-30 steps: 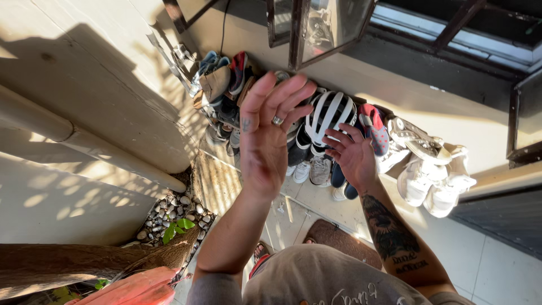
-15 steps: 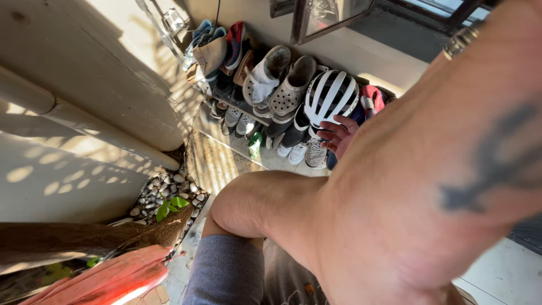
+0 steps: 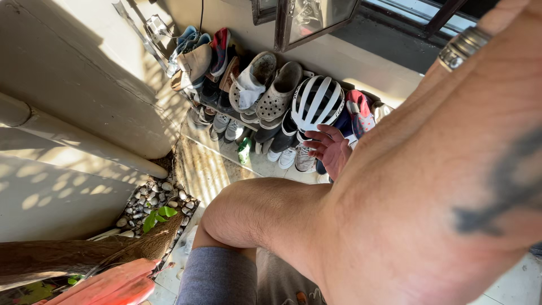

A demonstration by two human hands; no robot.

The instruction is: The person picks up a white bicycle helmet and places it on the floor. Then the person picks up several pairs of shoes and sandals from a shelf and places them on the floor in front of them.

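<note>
Left hand (image 3: 446, 164) raised right up against the camera, filling the right half of the view, ring (image 3: 464, 47) on one finger, dark tattoo on the skin; grip not readable, nothing seen in it. Right hand (image 3: 330, 148) lower down, open, fingers spread, empty, just beside the helmet (image 3: 316, 103). Helmet white with black stripes, perched on the shoe rack (image 3: 226, 107) among clogs (image 3: 279, 90) and sneakers (image 3: 298, 159), long axis running up and slightly right, shell facing the camera. Small green bottle (image 3: 244, 150) on the floor under the rack.
</note>
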